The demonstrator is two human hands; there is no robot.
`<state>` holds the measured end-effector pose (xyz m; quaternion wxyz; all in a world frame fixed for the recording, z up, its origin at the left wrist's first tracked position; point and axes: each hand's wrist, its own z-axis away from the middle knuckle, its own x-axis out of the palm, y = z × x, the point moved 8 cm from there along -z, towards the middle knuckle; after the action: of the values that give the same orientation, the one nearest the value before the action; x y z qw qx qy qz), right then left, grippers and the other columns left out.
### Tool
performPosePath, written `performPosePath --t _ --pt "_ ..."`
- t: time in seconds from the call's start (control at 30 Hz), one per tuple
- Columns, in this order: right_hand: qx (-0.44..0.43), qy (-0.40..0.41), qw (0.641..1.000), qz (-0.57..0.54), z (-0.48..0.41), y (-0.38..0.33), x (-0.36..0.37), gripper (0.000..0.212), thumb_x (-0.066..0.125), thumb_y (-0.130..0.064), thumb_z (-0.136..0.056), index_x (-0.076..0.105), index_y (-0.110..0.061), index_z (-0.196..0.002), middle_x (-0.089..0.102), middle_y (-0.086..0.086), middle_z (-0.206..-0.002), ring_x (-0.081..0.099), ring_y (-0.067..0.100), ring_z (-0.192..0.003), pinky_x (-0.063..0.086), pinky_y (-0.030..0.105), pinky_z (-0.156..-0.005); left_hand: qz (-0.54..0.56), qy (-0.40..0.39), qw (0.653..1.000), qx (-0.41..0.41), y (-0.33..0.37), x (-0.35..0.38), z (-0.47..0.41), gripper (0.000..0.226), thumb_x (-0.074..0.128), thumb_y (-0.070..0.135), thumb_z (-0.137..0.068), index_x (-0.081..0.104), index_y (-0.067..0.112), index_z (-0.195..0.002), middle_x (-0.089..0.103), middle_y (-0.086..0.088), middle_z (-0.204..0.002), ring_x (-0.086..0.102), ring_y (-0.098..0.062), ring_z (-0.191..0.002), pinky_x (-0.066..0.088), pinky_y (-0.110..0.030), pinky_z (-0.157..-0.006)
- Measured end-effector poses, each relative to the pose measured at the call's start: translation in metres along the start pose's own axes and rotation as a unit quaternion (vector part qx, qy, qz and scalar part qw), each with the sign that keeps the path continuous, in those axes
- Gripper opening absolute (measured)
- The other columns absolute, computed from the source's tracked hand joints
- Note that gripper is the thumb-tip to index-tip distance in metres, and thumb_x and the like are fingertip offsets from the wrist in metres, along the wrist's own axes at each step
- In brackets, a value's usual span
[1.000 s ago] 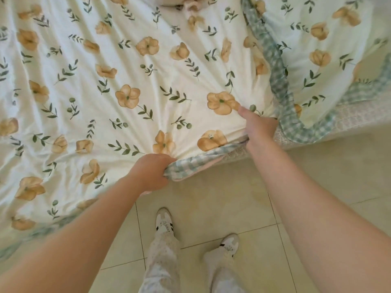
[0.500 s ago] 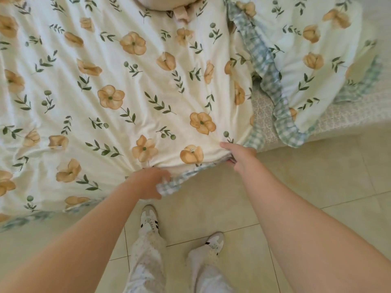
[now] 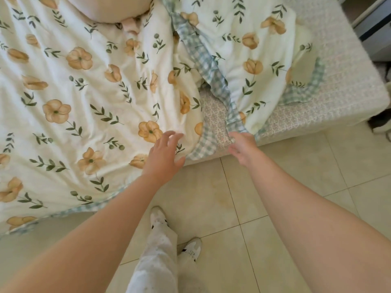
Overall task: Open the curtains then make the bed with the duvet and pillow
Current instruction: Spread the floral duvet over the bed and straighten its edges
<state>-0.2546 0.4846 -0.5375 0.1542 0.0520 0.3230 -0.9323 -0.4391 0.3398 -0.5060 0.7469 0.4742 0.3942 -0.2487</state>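
A white duvet (image 3: 84,98) with orange flowers, green leaves and a blue-checked border covers most of the bed. One part of the duvet is folded back at the right, its checked edge running down to the bed's front edge. My left hand (image 3: 164,157) hovers flat over the duvet's front edge, fingers spread, holding nothing. My right hand (image 3: 241,145) pinches the folded checked border at the mattress edge. A pale pillow (image 3: 110,7) lies at the top, partly out of frame.
The patterned mattress (image 3: 338,77) shows bare at the right. Beige floor tiles (image 3: 285,176) lie in front of the bed, with my legs and white shoes (image 3: 190,248) on them. Dark furniture (image 3: 374,24) stands at the far right.
My left hand has let go of the duvet's checked edge and opened. My right hand has shifted right to the folded border. The view has moved right, showing more bare mattress.
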Motion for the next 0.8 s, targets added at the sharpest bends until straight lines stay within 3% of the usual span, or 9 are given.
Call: performPosePath --t 0.17,0.27,0.33,0.4,0.47,0.63,0.8 --pt "-0.003 -0.045 0.999 0.001 -0.024 -0.047 0.003 0.054 0.062 -0.020 -0.092 0.040 -0.011 -0.140 0.040 0.010 -0.144 0.045 0.025 -0.125 0.048 0.037 -0.098 -0.012 0.002 1.000 -0.018 0.011 0.013 -0.042 0.077 0.062 0.043 -0.087 0.023 0.025 -0.151 0.014 -0.006 -0.159 0.012 -0.032 -0.146 0.020 -0.054 -0.116" --pt "0.081 -0.077 0.987 -0.112 -0.038 -0.055 0.010 0.043 0.067 -0.026 -0.089 0.045 -0.016 -0.124 0.040 0.018 -0.140 0.050 0.028 -0.116 0.051 0.036 -0.091 -0.047 -0.007 0.998 -0.032 0.014 0.022 -0.072 0.086 0.059 0.055 -0.085 0.014 0.029 -0.152 -0.001 -0.003 -0.162 -0.007 -0.031 -0.148 0.007 -0.057 -0.118" --pt "0.122 -0.074 0.972 -0.189 -0.048 -0.057 0.012 0.051 0.073 -0.036 -0.082 0.046 -0.018 -0.122 0.043 0.017 -0.135 0.050 0.032 -0.117 0.053 0.040 -0.088 -0.054 -0.001 0.998 -0.038 0.016 0.023 -0.089 0.084 0.058 0.055 -0.085 0.014 0.028 -0.152 -0.002 -0.004 -0.161 -0.011 -0.032 -0.148 0.001 -0.059 -0.117" --pt "0.129 -0.043 0.968 -0.210 -0.062 -0.062 0.006 0.065 0.077 -0.047 -0.075 0.048 -0.018 -0.126 0.049 0.011 -0.129 0.052 0.028 -0.115 0.054 0.037 -0.085 -0.058 0.011 0.998 -0.038 0.019 0.022 -0.104 0.078 0.056 0.051 -0.087 0.020 0.025 -0.151 -0.001 -0.006 -0.161 -0.012 -0.033 -0.148 -0.001 -0.060 -0.117" --pt "0.114 -0.026 0.970 -0.214 -0.074 -0.075 0.003 0.071 0.079 -0.053 -0.069 0.054 -0.015 -0.122 0.056 0.009 -0.125 0.056 0.024 -0.113 0.052 0.037 -0.091 -0.068 0.002 0.997 -0.028 0.024 0.023 -0.118 0.071 0.055 0.046 -0.090 0.024 0.022 -0.150 0.001 -0.006 -0.162 -0.013 -0.032 -0.148 -0.004 -0.058 -0.117" --pt "0.063 -0.084 0.965 -0.239 -0.095 -0.139 0.024 0.076 0.080 -0.060 -0.063 0.057 -0.019 -0.124 0.066 0.007 -0.121 0.062 0.029 -0.110 0.046 0.047 -0.099 -0.046 -0.038 0.994 -0.093 0.014 0.022 -0.153 0.062 0.057 0.042 -0.090 0.034 0.027 -0.146 0.017 0.003 -0.159 0.002 -0.032 -0.147 0.001 -0.052 -0.118" --pt "0.101 -0.129 0.954 -0.250 -0.113 -0.152 0.027 0.055 0.080 -0.048 -0.070 0.065 -0.018 -0.114 0.076 0.010 -0.101 0.072 0.031 -0.093 0.055 0.048 -0.083 0.024 0.004 0.989 -0.146 0.021 0.008 -0.170 0.046 0.059 0.038 -0.090 0.050 0.026 -0.133 0.043 -0.001 -0.141 0.020 -0.033 -0.140 0.019 -0.050 -0.116"
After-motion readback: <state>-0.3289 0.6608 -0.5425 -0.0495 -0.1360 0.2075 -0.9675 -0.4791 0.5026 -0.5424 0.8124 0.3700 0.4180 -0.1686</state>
